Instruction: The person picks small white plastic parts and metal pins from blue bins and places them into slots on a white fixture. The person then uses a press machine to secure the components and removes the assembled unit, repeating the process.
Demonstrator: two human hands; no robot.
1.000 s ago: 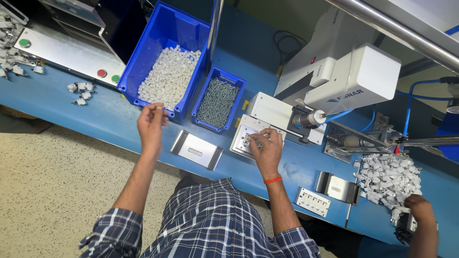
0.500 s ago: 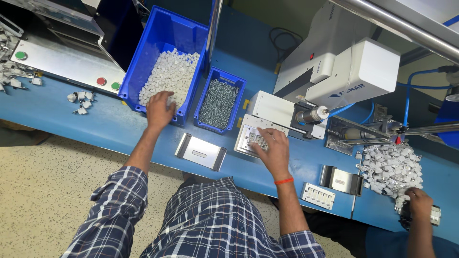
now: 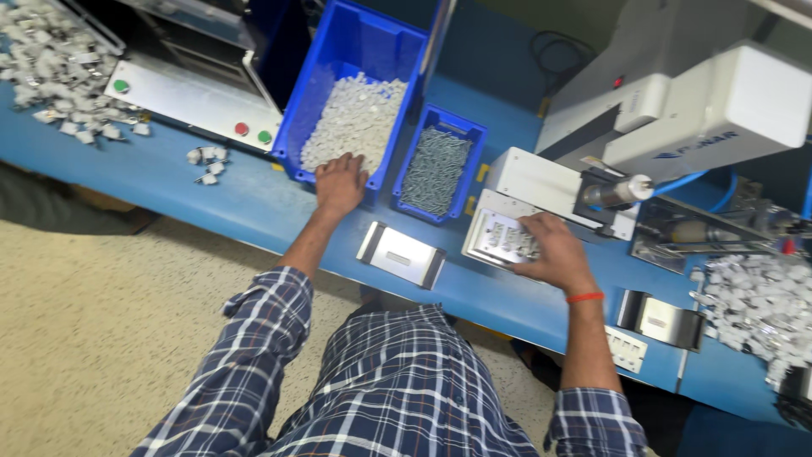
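At the blue bench, the left hand (image 3: 340, 182) was spread open on the large bin (image 3: 315, 101) rim; the right hand (image 3: 554, 252) was laid loosely curled on the metal fixture plate (image 3: 495, 239), nothing seen gripped.

I see the left hand (image 3: 340, 184) resting palm-down on the front rim of the large blue bin (image 3: 306, 110), fingers among the small white parts (image 3: 359, 118). Just right of that bin sits a smaller blue bin of grey screws (image 3: 436, 169). Further right, the right hand (image 3: 554, 252) covers a metal fixture plate (image 3: 495, 237).
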